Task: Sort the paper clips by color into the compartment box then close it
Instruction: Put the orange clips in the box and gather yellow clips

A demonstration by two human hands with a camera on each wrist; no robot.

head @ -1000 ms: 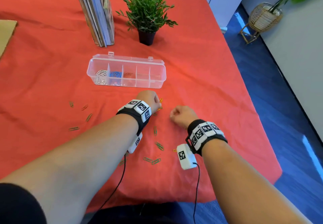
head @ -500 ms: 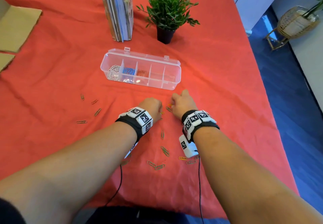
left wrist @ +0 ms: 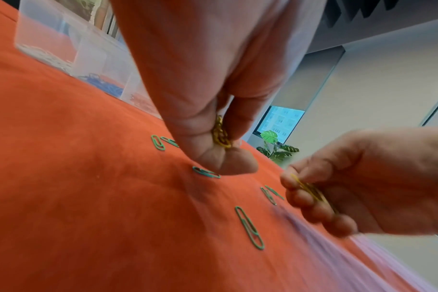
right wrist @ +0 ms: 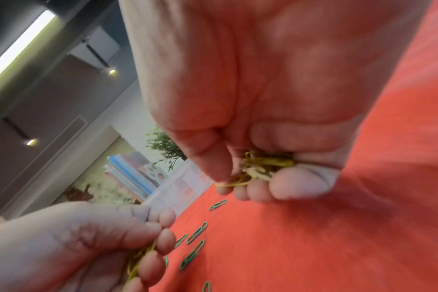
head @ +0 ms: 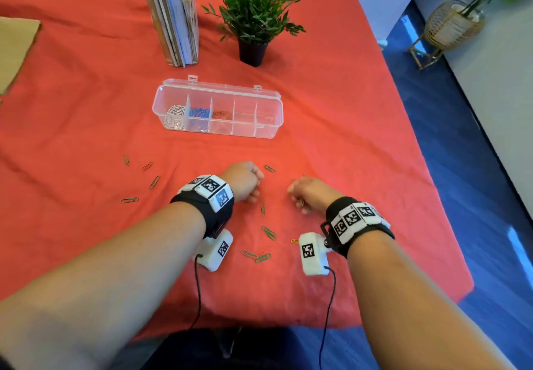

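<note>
Currently, your left hand (head: 245,180) is curled into a fist over the red cloth (head: 86,110), its fingers closed around a small bunch of yellow clips (left wrist: 221,134), as the left wrist view shows. Your right hand (head: 310,193) is likewise curled, gripping its own yellow bundle (right wrist: 265,165) between thumb and fingers. Both hands sit low above the cloth, near each other but apart, on your side of the compartment box (head: 217,110).

The box stands open, lid tipped back. Counting from its left end, you have white clips (head: 174,114) in the first compartment, blue clips (head: 199,113) in the second, and reddish clips (head: 221,114) in the third; what the remaining compartments hold cannot be determined.

Green clips (head: 268,232) lie loose on the cloth between and below your wrists, with more (head: 129,199) scattered to the left. One yellow clip (head: 294,241) lies beside the right wrist camera.

Behind the box stand a row of books (head: 173,15) and a potted plant (head: 253,17).
</note>
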